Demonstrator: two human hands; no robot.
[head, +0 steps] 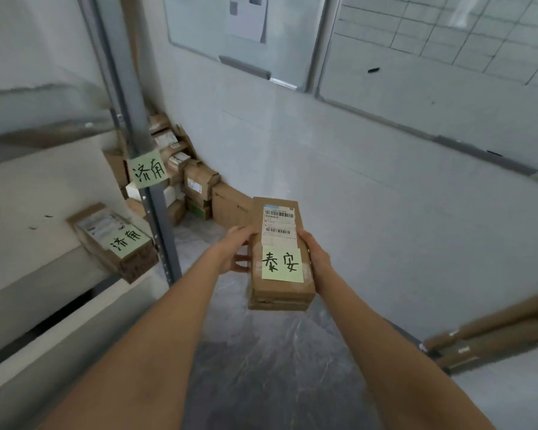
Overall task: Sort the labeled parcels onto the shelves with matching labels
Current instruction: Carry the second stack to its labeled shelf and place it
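I hold a brown cardboard parcel (279, 290) out in front of me with both hands. It carries a white shipping label and a green note reading 泰安. My left hand (235, 249) grips its left side and my right hand (316, 254) grips its right side. On the white shelf (28, 212) at the left lies another parcel (112, 240) with a green note reading 济南. A matching green 济南 label (148, 172) is stuck on the grey shelf post (131, 97).
Several cardboard parcels (196, 187) are piled on the floor in the corner behind the shelf post. Whiteboards (416, 72) hang on the wall ahead. Brown cardboard tubes (494, 333) lie at the right edge. Grey marbled floor (261, 383) stretches below my arms.
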